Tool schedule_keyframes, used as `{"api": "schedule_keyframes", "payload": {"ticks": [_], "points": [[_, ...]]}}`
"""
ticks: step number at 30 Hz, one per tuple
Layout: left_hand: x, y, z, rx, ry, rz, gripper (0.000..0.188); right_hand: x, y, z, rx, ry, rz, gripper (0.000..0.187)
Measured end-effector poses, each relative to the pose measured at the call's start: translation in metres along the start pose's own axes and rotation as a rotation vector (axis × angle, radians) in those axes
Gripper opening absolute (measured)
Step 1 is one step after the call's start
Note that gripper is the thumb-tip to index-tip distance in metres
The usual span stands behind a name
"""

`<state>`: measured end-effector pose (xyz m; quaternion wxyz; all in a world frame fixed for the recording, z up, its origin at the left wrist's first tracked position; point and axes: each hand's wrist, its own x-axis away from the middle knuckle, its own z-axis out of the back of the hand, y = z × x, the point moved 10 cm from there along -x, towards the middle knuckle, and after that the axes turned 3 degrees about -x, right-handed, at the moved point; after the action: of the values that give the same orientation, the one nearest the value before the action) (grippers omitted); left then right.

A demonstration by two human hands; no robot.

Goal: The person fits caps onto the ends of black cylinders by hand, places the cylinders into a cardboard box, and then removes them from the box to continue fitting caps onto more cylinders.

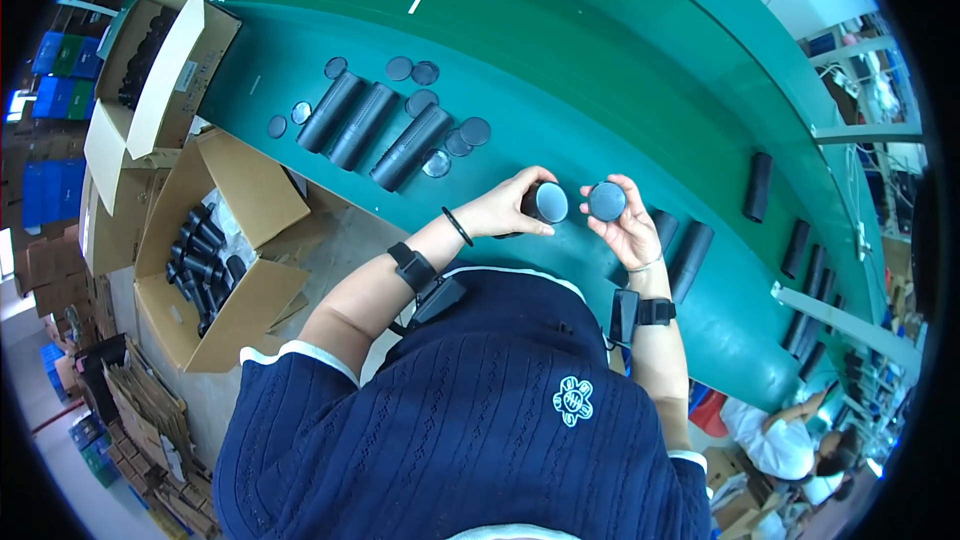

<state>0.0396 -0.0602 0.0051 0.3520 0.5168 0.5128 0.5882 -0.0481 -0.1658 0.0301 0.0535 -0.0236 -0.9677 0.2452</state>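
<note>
My left hand [517, 206] is closed around a black tube [528, 202], whose round end faces up toward me and looks pale inside. Just to its right, my right hand [627, 226] pinches a round dark cap [606, 201] by its edge, flat side showing. A small gap separates the cap from the tube. Left of my hands, several black tubes [363, 126] lie side by side on the green table [545, 120]. Loose round caps [475, 131] are scattered around them. Beside my right wrist lie more black tubes [691, 260].
An open cardboard box [255, 190] with black parts stands on the floor at left. Another carton [175, 80] with dark pieces is behind it. Further black tubes [758, 186] rest along the right side. A person in white [775, 440] is at the lower right.
</note>
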Motion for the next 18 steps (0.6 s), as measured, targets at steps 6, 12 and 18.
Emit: {"api": "schedule_keyframes", "payload": {"ticks": [6,12,18], "points": [[-0.002,0.001,-0.007,-0.248,0.026,-0.146,0.074,0.003,-0.01,-0.01,0.86,0.136,-0.078,0.054],[0.003,0.003,-0.017,-0.275,-0.002,-0.171,0.082,-0.013,-0.008,-0.061,1.535,0.034,0.103,0.055],[0.005,0.005,-0.017,-0.373,0.025,-0.182,0.086,-0.014,-0.001,-0.063,1.595,0.038,0.12,0.053]]}}
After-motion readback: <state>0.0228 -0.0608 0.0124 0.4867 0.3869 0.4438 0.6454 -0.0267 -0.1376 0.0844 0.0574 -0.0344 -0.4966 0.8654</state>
